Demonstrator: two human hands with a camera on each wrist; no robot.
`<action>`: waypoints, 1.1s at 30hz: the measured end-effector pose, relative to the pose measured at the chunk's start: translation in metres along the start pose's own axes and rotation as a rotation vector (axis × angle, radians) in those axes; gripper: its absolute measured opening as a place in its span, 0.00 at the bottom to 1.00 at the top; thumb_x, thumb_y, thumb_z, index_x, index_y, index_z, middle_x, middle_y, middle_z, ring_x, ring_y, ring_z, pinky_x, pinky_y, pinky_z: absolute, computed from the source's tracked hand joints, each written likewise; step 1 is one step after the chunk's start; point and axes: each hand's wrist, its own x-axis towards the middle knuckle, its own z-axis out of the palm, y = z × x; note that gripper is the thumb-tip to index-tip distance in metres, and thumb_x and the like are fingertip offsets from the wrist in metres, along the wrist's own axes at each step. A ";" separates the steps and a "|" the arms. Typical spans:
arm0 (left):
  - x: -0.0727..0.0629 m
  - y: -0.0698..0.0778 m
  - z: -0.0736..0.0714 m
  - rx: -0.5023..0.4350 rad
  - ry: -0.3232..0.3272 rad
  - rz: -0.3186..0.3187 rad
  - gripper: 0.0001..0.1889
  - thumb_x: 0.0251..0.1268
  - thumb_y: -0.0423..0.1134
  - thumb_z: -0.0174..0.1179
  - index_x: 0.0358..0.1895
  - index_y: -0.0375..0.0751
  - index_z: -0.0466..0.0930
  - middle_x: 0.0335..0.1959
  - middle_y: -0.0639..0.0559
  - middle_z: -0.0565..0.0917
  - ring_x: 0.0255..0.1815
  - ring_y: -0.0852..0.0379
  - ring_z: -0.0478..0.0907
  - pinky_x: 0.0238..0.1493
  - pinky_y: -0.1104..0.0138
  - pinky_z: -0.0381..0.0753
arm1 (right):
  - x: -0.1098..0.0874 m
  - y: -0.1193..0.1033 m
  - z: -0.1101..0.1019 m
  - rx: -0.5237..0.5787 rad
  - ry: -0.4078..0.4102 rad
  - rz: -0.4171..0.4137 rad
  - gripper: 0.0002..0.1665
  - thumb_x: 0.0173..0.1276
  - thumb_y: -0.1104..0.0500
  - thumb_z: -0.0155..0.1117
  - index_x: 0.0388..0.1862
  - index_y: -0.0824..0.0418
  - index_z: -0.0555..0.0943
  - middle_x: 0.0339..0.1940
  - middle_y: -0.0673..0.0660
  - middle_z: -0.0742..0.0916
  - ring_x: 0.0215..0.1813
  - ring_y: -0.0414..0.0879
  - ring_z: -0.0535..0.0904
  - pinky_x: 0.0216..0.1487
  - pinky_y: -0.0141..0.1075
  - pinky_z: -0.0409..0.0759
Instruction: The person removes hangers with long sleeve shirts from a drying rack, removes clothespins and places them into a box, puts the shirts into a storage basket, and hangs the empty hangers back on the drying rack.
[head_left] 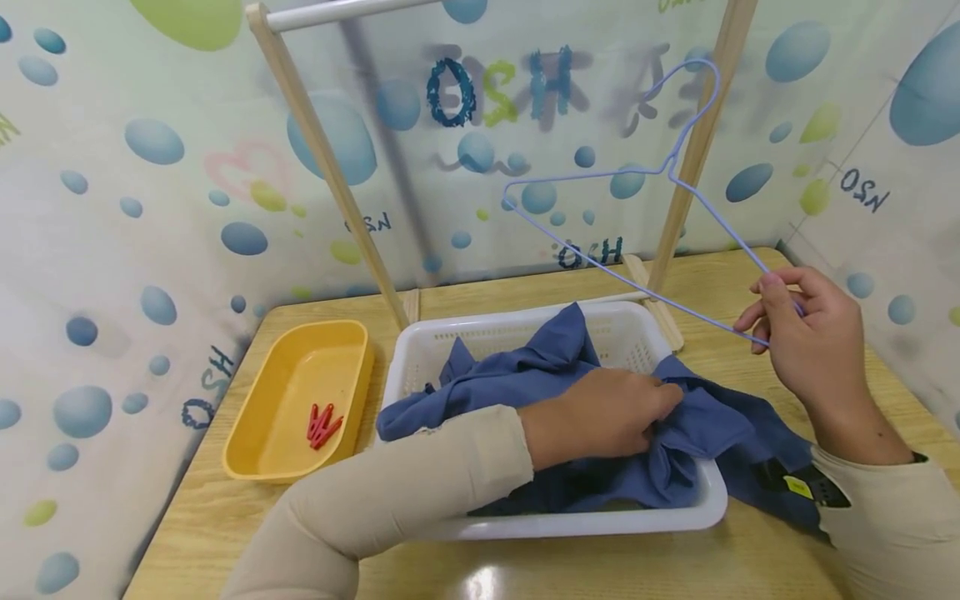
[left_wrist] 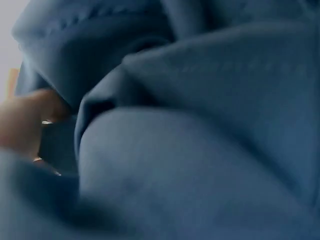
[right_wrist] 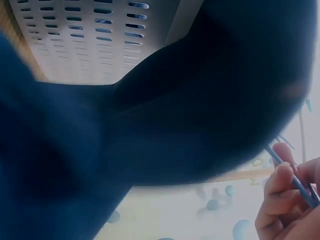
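Note:
A dark blue garment [head_left: 517,379] lies crumpled in the white plastic basket [head_left: 577,525], and part of it spills over the right rim beside the right forearm. My left hand [head_left: 600,412] grips the cloth near the basket's right side; folds hide some fingertips. Up to the right, my right hand [head_left: 813,342] holds a lilac wire hanger [head_left: 672,158] by one corner, its hook upward. Blue cloth [left_wrist: 190,165] fills most of the left wrist view. In the right wrist view, fingers [right_wrist: 280,180] pinch the hanger behind hanging cloth [right_wrist: 165,135].
A yellow tray [head_left: 258,450] holding several red clothespins [head_left: 324,427] stands left of the basket. Behind the basket rises a wooden rack [head_left: 330,167] with a white top rail [head_left: 345,12]. A patterned wall covering [head_left: 480,208] encloses the wooden table [head_left: 187,533].

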 end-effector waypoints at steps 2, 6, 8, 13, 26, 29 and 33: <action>-0.002 -0.002 -0.005 0.011 0.004 -0.019 0.09 0.67 0.42 0.60 0.47 0.52 0.75 0.29 0.63 0.79 0.28 0.66 0.75 0.29 0.72 0.74 | 0.000 0.000 0.000 -0.003 0.002 0.003 0.08 0.78 0.55 0.53 0.40 0.54 0.79 0.15 0.38 0.84 0.13 0.38 0.75 0.18 0.26 0.72; -0.010 -0.003 -0.017 0.028 0.000 -0.054 0.12 0.68 0.43 0.56 0.52 0.55 0.73 0.22 0.63 0.76 0.21 0.64 0.73 0.23 0.70 0.73 | 0.000 -0.001 -0.001 -0.007 0.001 0.007 0.08 0.78 0.56 0.53 0.39 0.52 0.79 0.15 0.38 0.84 0.13 0.38 0.75 0.18 0.26 0.72; -0.015 -0.004 -0.023 0.015 -0.010 -0.068 0.18 0.69 0.42 0.55 0.60 0.59 0.70 0.20 0.62 0.75 0.20 0.63 0.73 0.21 0.69 0.73 | 0.000 -0.001 -0.001 -0.009 -0.002 0.007 0.07 0.79 0.56 0.53 0.40 0.51 0.78 0.16 0.38 0.84 0.14 0.38 0.75 0.18 0.26 0.72; -0.027 -0.007 -0.035 0.022 -0.019 -0.073 0.28 0.70 0.42 0.55 0.72 0.68 0.67 0.24 0.60 0.82 0.22 0.63 0.74 0.20 0.68 0.73 | 0.000 -0.003 -0.001 -0.004 -0.007 0.009 0.08 0.79 0.55 0.53 0.40 0.51 0.78 0.16 0.38 0.84 0.14 0.37 0.75 0.18 0.26 0.72; -0.058 -0.026 -0.058 -0.005 0.202 -0.121 0.08 0.70 0.38 0.55 0.35 0.54 0.83 0.26 0.60 0.77 0.26 0.64 0.71 0.26 0.71 0.68 | 0.000 -0.003 -0.002 0.002 -0.005 0.019 0.07 0.78 0.56 0.53 0.40 0.51 0.79 0.15 0.38 0.84 0.13 0.37 0.75 0.18 0.26 0.72; -0.065 -0.031 -0.058 -0.007 0.299 -0.141 0.10 0.66 0.38 0.54 0.25 0.52 0.77 0.21 0.59 0.71 0.22 0.63 0.68 0.24 0.71 0.63 | 0.000 -0.003 -0.002 -0.002 -0.006 0.017 0.07 0.78 0.55 0.53 0.40 0.51 0.79 0.15 0.38 0.84 0.14 0.37 0.75 0.18 0.26 0.72; -0.072 -0.037 -0.057 -0.005 0.360 -0.197 0.13 0.61 0.41 0.54 0.18 0.52 0.68 0.18 0.59 0.67 0.19 0.62 0.66 0.22 0.70 0.60 | 0.000 -0.003 -0.002 0.001 -0.009 0.014 0.08 0.78 0.55 0.53 0.39 0.51 0.79 0.15 0.38 0.84 0.14 0.37 0.75 0.18 0.26 0.73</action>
